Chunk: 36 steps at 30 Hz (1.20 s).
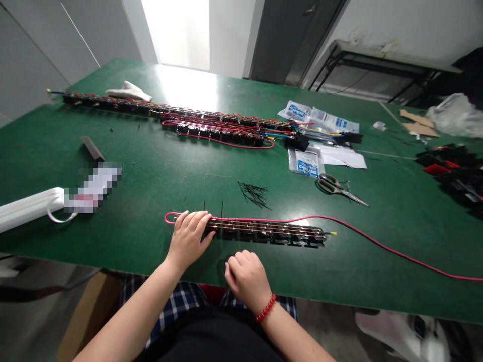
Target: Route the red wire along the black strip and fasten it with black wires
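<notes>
Green felt-like matting covers the long work table (113,201) in front of me, and close to its near edge lies a long black strip of joined switch blocks (264,234) with a thin red wire (377,245) running along its top and trailing off toward 3 o'clock. My left hand (188,236) lies flat on the strip's left end, fingers spread and loosely extended, pressing down rather than gripping; the wire's loop pokes out just at 9 o'clock of my fingertips. My right hand (247,276) rests at the table edge, at 5 o'clock from the left, curled into a loose fist; I cannot tell whether anything is inside it.

A scatter of short black pins (254,193) sits at 12 o'clock from the strip, grey-handled scissors (335,187) at 2 o'clock, and two longer wired black strips (211,125) lie across the far side near clear plastic bags with blue labels (313,120).

I judge the risks to be these: the strip is so near the edge that a sideways push from my pressing hand could slide it off, and the slack wire could snag on my wrist and drag the strip's right end askew.
</notes>
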Available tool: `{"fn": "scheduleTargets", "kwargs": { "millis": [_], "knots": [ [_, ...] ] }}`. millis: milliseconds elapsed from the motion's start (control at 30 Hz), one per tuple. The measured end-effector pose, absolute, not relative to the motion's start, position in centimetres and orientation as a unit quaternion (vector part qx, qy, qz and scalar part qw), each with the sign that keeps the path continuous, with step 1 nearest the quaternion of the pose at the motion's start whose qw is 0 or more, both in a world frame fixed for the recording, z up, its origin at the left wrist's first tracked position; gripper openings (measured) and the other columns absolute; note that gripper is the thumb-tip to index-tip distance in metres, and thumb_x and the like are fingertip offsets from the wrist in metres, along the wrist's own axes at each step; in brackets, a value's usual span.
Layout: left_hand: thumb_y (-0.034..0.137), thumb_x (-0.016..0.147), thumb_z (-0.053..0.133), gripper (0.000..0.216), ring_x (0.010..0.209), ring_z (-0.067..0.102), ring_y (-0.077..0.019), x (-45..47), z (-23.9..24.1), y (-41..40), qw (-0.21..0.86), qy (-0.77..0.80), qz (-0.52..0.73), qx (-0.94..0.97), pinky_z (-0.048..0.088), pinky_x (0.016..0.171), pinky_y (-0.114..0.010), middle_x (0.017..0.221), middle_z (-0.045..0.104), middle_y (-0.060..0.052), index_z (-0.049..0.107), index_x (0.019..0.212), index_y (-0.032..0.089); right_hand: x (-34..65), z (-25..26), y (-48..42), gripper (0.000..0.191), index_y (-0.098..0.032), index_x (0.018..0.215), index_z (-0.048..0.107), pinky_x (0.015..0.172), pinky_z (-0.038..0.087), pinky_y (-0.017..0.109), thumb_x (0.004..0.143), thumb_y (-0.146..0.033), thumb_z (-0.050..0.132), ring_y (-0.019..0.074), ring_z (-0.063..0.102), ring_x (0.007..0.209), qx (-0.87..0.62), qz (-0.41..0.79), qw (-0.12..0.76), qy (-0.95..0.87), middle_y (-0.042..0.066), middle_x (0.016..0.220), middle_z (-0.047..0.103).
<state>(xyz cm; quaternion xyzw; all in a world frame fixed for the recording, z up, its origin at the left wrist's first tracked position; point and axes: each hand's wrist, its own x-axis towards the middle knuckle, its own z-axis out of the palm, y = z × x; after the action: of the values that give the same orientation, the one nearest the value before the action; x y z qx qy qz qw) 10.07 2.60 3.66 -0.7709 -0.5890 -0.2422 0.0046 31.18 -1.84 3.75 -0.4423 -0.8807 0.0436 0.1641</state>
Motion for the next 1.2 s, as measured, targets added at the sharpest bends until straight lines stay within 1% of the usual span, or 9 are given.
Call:
{"fn": "scheduleTargets", "kwargs": {
  "millis": [267,500,667,1200],
  "knots": [
    [0.035,0.09,0.055,0.039,0.119,0.057,-0.0266,10.07,3.71,2.61,0.005,-0.588,-0.243,-0.771,0.029,0.113,-0.049,0.129,0.063,-0.008,0.055,0.127,0.024,31.14,3.89,-1.91,0.02,-0.02,0.069,0.049,0.067,0.026,0.032,0.089,-0.021,0.052,0.017,0.04,0.069,-0.447,0.044,0.165,-0.878,0.002,0.069,0.051],
    [0.036,0.09,0.055,0.039,0.117,0.058,-0.0262,10.03,3.53,2.61,0.028,-0.582,-0.242,-0.776,0.03,0.112,-0.049,0.128,0.063,-0.009,0.055,0.126,0.021,31.1,3.85,-1.91,0.019,-0.02,0.069,0.05,0.066,0.025,0.032,0.089,-0.021,0.052,0.017,0.04,0.069,-0.447,0.045,0.16,-0.879,0.002,0.069,0.051],
    [0.035,0.09,0.056,0.038,0.116,0.058,-0.0264,10.0,3.48,2.68,0.037,-0.578,-0.244,-0.778,0.031,0.111,-0.049,0.127,0.064,-0.009,0.055,0.126,0.021,31.12,3.87,-1.92,0.02,-0.02,0.069,0.05,0.066,0.025,0.032,0.089,-0.021,0.052,0.0172,0.04,0.069,-0.448,0.043,0.159,-0.879,0.002,0.069,0.051],
    [0.035,0.09,0.056,0.038,0.116,0.058,-0.0265,10.0,3.43,2.7,0.035,-0.578,-0.25,-0.776,0.031,0.111,-0.049,0.127,0.063,-0.008,0.055,0.125,0.021,31.13,3.87,-1.84,0.021,-0.019,0.069,0.049,0.065,0.026,0.032,0.09,-0.021,0.05,0.0164,0.04,0.068,-0.445,0.054,0.16,-0.879,0.002,0.069,0.051]
  ]
}}
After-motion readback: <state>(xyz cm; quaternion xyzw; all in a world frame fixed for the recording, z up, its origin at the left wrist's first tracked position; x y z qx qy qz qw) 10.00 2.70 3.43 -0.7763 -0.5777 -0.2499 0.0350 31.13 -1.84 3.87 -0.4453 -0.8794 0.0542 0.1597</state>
